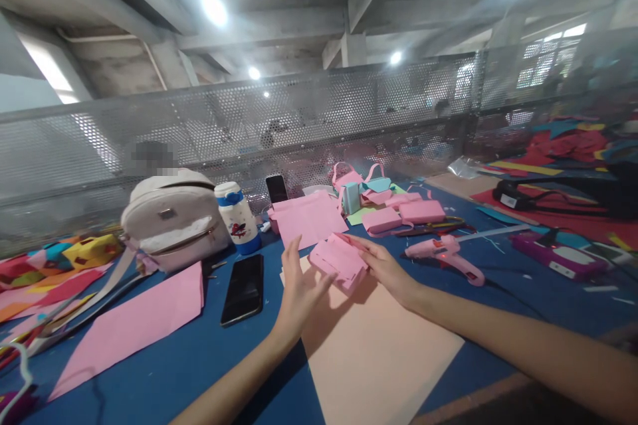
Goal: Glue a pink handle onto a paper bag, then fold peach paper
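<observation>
My right hand [383,269] grips the right side of a folded pink paper piece [339,260] held just above a peach sheet [371,345] on the blue table. My left hand [299,289] hovers at the piece's left edge with fingers spread and upright, close to it but holding nothing. A stack of pink sheets [309,218] lies just behind the piece.
A pink glue gun [446,254] lies to the right. A black phone [243,289], a white backpack [172,219], a white bottle [238,217] and a large pink sheet [132,325] are at left. Finished small pink paper bags [393,207] sit behind, before a perforated metal screen [299,119].
</observation>
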Available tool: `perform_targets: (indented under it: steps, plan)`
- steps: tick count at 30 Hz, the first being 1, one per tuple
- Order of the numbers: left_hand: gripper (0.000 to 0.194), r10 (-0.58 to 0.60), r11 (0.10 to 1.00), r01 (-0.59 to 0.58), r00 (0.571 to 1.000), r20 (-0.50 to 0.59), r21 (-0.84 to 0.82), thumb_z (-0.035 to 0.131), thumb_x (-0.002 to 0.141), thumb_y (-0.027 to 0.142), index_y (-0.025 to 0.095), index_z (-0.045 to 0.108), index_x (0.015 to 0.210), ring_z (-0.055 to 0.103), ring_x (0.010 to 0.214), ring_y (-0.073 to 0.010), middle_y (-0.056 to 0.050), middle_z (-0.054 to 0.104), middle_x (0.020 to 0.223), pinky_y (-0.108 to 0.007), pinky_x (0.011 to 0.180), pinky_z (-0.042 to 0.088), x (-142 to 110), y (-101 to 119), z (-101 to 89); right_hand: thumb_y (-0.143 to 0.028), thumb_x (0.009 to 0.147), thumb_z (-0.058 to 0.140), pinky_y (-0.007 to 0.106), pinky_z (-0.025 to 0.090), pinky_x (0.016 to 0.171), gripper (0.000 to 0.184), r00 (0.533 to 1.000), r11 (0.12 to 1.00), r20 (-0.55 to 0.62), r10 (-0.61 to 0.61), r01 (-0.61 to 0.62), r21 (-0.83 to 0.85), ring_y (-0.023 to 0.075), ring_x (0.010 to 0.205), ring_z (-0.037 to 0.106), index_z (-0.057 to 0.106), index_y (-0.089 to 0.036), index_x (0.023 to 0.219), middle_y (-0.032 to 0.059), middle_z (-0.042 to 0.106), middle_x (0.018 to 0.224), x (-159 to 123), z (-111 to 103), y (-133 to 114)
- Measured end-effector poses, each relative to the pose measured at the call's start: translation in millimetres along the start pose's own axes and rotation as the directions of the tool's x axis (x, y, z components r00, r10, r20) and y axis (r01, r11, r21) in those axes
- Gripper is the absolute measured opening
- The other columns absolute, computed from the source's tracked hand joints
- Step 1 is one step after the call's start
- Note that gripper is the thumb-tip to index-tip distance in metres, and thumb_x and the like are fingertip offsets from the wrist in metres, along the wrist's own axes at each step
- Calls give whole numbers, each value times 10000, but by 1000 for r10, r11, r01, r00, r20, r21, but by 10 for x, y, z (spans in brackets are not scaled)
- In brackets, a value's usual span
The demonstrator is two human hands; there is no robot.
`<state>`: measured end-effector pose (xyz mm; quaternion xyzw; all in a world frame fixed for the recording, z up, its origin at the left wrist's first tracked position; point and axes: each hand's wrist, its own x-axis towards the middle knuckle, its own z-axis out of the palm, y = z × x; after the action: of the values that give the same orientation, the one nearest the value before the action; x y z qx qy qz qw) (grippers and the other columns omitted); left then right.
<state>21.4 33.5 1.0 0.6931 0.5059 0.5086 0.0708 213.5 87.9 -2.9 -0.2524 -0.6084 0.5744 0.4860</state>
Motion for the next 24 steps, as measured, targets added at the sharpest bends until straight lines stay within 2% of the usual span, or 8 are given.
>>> perform_targets:
  steps: [3, 5, 10, 14, 20, 24]
  plan:
    - [1110, -56, 997, 58, 997, 52, -43, 818, 667, 383, 266, 95, 1501, 242, 1399, -387, -170, 213, 1504, -595, 1097, 286, -103, 26, 123, -453, 898, 561, 460, 404, 1069, 459, 1000, 1000, 5, -10, 10, -2, 275, 1313, 466, 581, -270, 1319, 52, 480, 1452, -35, 16, -23]
    - [1219, -62, 995, 68, 995, 78, -72, 863, 580, 363, 259, 76, 1504, 220, 1412, -394, -169, 179, 1528, -585, 1119, 266, -133, 45, 166, -451, 914, 544, 452, 409, 1067, 445, 999, 1000, 26, -19, 19, -15, 270, 1314, 466, 576, -284, 1325, 41, 481, 1452, -67, 45, -56]
    - [1044, -41, 992, 48, 997, 62, -118, 743, 679, 293, 230, 102, 1501, 207, 1425, -355, -159, 210, 1502, -542, 1136, 269, -91, 6, 157, -444, 931, 542, 453, 313, 1135, 414, 992, 994, 113, -57, 67, -83, 251, 1365, 398, 571, -331, 1329, 5, 461, 1468, -117, 105, -141]
    - [1010, -8, 992, 17, 997, 70, -128, 706, 689, 249, 232, 102, 1498, 257, 1405, -334, -154, 217, 1500, -520, 1117, 320, -47, -53, 126, -479, 937, 541, 443, 211, 1178, 447, 983, 980, 161, -89, 115, -164, 241, 1386, 359, 554, -306, 1349, 22, 450, 1477, -126, 112, -166]
    - [969, 52, 994, -44, 996, 79, -105, 700, 726, 253, 273, 109, 1492, 274, 1408, -321, -132, 225, 1512, -509, 1115, 333, -42, -35, 102, -466, 894, 615, 442, 204, 1180, 525, 972, 954, 203, -121, 170, -247, 248, 1392, 343, 525, -282, 1378, 48, 438, 1481, -111, 94, -116]
    - [974, 79, 995, -74, 994, 75, -70, 698, 736, 247, 277, 90, 1496, 272, 1406, -318, -135, 238, 1504, -521, 1116, 326, -42, -17, 94, -451, 898, 608, 460, 190, 1181, 510, 970, 942, 207, -129, 185, -281, 254, 1408, 314, 524, -301, 1378, 41, 416, 1497, -120, 97, -100]
